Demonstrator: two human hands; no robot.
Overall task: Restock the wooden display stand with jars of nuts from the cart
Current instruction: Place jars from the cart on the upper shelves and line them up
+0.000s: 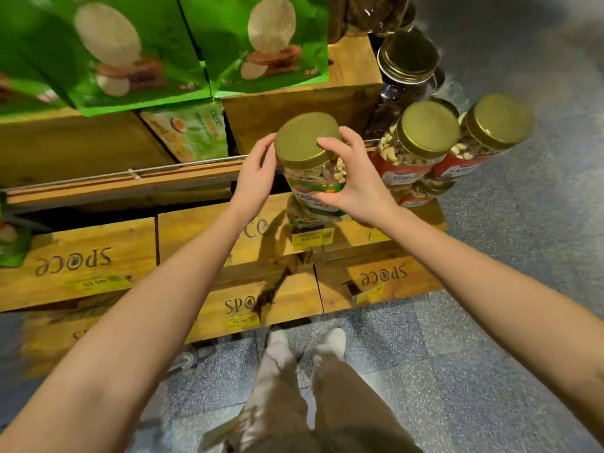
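You hold a jar of nuts [310, 168] upright in front of you, close against the wooden display stand [98, 256]. The jar is clear, with a gold lid [304, 138] and a green-banded label that reads "cashew". Pale nuts show through its wall.

Your left grip [258, 178] is curled against the jar's left side, fingertips touching the edge of the lid. Your right grip [358, 183] is wrapped round the jar's right side, with one fingertip on the lid's rim and another digit lying across the label. Both arms are stretched forward and bare to the elbow.

Blur hides the base of the jar, so you cannot tell whether it rests on the stand or hangs just above it.

Just right of the jar stand two red-labelled jars [421, 142] with gold lids, side by side and full of pale nuts. Beyond the jar and to its right is a dark jar [408, 63], also gold-lidded. Beyond the jar and to its left, large green pouches [124, 57] stand on the stand's upper crates.

Directly below the jar, a yellow price tag [312, 238] is fixed to the front of a crate printed with lettering. Nearer to you than the jar, your legs in tan trousers and your pale shoes [331, 341] stand on a speckled grey floor [490, 338].
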